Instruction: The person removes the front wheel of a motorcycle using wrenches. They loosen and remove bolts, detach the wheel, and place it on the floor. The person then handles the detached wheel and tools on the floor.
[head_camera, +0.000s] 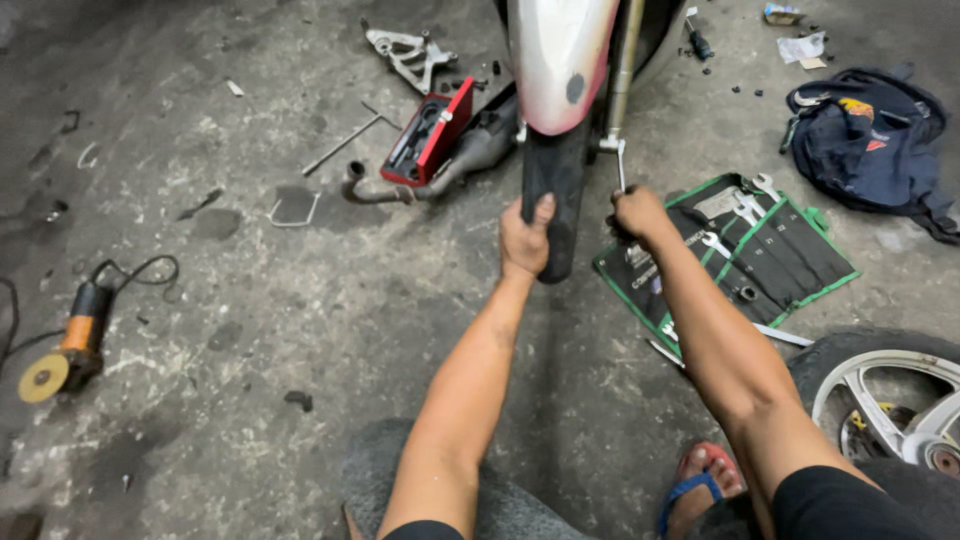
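At frame centre, the left hand (524, 240) grips the black rubber front tyre (553, 190); beside it, the right hand (638, 213) is closed around a slim silver spanner (620, 165).

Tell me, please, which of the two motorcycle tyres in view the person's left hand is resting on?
The upright front tyre under the fender, top centre: the left hand grips it. The other tyre, with its silver spoked rim, lies at lower right, untouched.

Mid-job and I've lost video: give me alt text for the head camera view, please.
Seen from above, the left hand grips a motorcycle's black front tyre while the right hand holds a wrench at the bottom of the fork leg. A green tool roll of wrenches, a red tool case and an angle grinder lie on the concrete floor.
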